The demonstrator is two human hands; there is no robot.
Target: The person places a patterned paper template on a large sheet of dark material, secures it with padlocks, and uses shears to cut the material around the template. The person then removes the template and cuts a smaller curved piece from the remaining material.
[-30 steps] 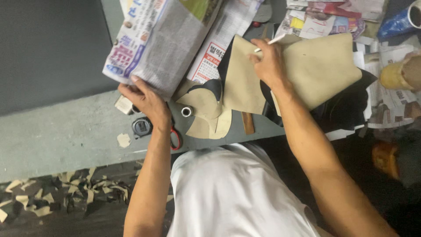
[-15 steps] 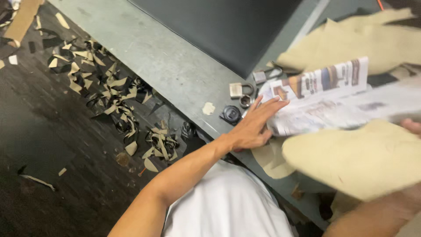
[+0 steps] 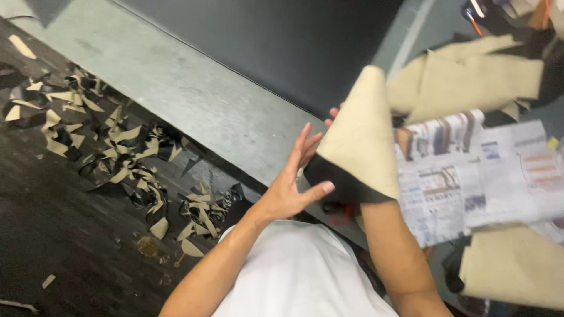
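Observation:
My right hand (image 3: 333, 114) is mostly hidden behind a tan piece of leather-like sheet with a black underside (image 3: 361, 141). It holds that piece up above the table, and only its fingertips show at the piece's left edge. My left hand (image 3: 292, 186) has its fingers spread and its palm turned to the piece. Its thumb touches the black lower edge. A folded newspaper (image 3: 470, 176) lies right of the piece, partly under it.
A grey table (image 3: 194, 100) carries a large black mat (image 3: 282, 41). More tan sheets lie at the upper right (image 3: 470, 82) and lower right (image 3: 517, 264). Several tan and black offcuts (image 3: 123, 158) litter the dark floor at left. Something red (image 3: 341, 214) peeks out under the held piece.
The tan piece has come up off the table in my right hand. My left hand has left the newspaper and moved to the piece's edge. The view swung slightly.

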